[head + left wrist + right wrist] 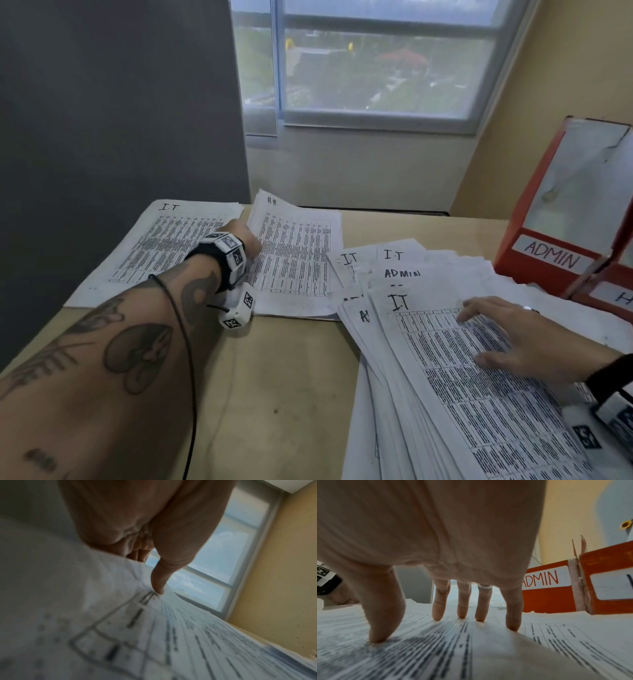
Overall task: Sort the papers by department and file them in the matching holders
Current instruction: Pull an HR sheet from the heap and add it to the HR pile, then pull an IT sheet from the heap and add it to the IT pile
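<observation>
A printed sheet marked H.R (298, 260) lies at the back of the table with its left edge lifted. My left hand (245, 240) pinches that edge; in the left wrist view the thumb (161, 580) presses on top of the sheet (154, 635) and the fingers curl beneath it. A sheet marked I.T (164, 246) lies flat to its left. My right hand (507, 339) rests with spread straight fingers (462, 609) on the top I.T sheet of a fanned pile of papers (445, 359). An orange holder labelled ADMIN (555, 253) stands at the right.
A second orange holder (613, 298) stands beside the ADMIN one (546, 597), its label mostly cut off. A dark panel (120, 120) rises behind the table's left side, with a window (376, 61) behind. Bare tabletop (291, 394) shows in the front middle.
</observation>
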`<act>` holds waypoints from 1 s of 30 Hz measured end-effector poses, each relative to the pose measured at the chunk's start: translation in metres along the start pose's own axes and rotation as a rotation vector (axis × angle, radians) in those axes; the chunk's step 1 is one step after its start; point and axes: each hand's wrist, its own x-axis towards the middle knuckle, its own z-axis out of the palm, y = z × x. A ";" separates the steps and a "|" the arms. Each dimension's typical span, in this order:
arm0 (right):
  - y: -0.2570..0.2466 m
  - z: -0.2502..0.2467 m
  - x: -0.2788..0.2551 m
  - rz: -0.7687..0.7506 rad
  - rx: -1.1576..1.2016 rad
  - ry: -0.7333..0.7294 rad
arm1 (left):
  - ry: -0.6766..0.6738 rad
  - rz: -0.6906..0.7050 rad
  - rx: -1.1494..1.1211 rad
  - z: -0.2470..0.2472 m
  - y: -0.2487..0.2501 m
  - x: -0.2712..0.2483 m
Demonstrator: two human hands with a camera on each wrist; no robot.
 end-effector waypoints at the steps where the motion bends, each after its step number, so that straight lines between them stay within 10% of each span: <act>1: 0.000 0.000 0.000 0.000 -0.002 0.000 | 0.000 0.011 0.023 -0.003 0.001 -0.001; 7: -0.002 0.001 0.001 0.002 0.011 0.010 | 0.165 0.272 0.335 -0.018 0.013 -0.018; 11: -0.003 0.001 0.002 0.010 0.004 0.013 | -0.223 0.560 0.397 -0.009 0.022 -0.043; 15: -0.004 0.003 0.001 0.016 0.004 0.018 | -0.446 0.565 0.582 0.014 0.023 -0.057; 30: -0.013 0.001 0.001 0.047 -0.002 0.002 | -0.485 0.508 0.605 0.002 0.006 -0.059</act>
